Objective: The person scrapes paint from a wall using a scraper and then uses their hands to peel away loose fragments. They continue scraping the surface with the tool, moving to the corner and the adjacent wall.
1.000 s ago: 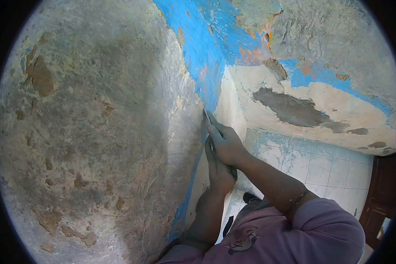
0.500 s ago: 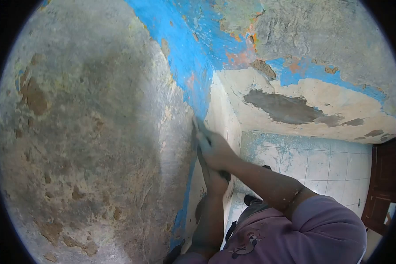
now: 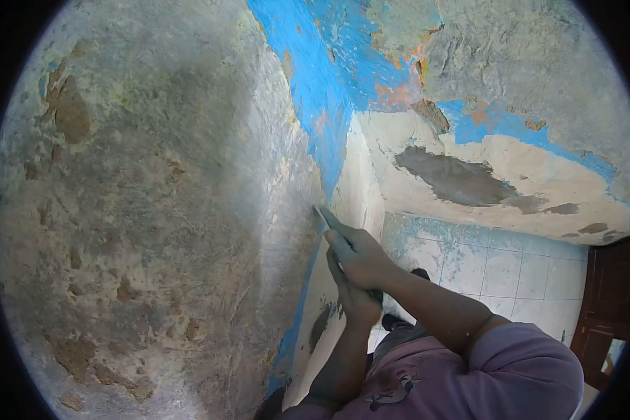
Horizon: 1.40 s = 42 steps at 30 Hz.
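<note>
My right hand (image 3: 362, 260) is wrapped round a scraper with a thin flat blade (image 3: 321, 218). Below it, my left hand (image 3: 360, 305) also grips the tool, near its dark rear end (image 3: 376, 295). Most of the handle is hidden by my fingers. The blade's tip is at the edge of the rough grey wall (image 3: 175, 210), by the corner and just under the lower point of a bright blue paint patch (image 3: 322, 119). Whether the tip presses on the surface I cannot tell.
An off-white wall strip (image 3: 567, 168) with dark grey patches runs to the right. Below it lies a tiled floor (image 3: 500, 276) with pale stains. A brown wooden door or cabinet (image 3: 612, 287) stands at far right. A narrow blue strip (image 3: 285, 350) follows the corner downward.
Both hands and the scraper have moved a little down along the corner, away from the blue patch. The view has shifted slightly, so the walls appear farther right.
</note>
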Each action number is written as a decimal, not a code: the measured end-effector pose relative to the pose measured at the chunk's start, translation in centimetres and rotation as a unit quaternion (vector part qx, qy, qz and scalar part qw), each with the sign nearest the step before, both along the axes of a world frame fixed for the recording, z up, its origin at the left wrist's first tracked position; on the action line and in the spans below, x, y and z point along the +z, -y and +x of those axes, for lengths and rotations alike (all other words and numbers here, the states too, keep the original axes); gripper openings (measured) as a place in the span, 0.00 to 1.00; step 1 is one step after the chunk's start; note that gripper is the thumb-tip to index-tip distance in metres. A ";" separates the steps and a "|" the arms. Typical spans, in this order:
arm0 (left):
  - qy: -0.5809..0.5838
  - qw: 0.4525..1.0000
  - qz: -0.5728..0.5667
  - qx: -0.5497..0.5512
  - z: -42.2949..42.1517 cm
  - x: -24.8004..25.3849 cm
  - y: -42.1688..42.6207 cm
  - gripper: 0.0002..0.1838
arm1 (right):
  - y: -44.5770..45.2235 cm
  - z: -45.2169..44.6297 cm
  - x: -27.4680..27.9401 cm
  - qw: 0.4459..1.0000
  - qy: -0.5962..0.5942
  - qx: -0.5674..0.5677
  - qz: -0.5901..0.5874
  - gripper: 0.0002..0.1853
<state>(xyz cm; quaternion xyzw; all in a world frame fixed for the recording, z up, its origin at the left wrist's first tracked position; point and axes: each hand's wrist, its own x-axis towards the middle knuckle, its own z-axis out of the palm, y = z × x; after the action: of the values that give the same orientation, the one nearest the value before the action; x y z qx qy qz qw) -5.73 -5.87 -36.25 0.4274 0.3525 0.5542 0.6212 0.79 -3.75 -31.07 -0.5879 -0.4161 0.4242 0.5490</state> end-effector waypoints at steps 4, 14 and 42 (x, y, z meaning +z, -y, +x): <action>-0.127 0.969 -0.053 -0.207 -2.2 -0.7 -3.4 0.28 | -2.6 0.4 -0.7 0.996 0.011 -0.082 0.022 0.22; -0.134 0.957 -0.079 -0.243 -1.0 1.0 -2.8 0.27 | -2.2 2.2 0.4 0.998 -0.015 -0.010 -0.062 0.24; -0.267 0.908 0.318 -0.062 -0.3 -0.5 -2.6 0.27 | -1.7 1.4 0.1 1.000 0.001 -0.024 -0.009 0.25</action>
<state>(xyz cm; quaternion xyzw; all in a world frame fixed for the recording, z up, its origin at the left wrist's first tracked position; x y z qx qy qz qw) -6.04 -3.25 -36.79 0.7553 0.2834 0.4622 0.3682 2.24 -2.01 -30.98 -0.6027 -0.3991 0.4139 0.5533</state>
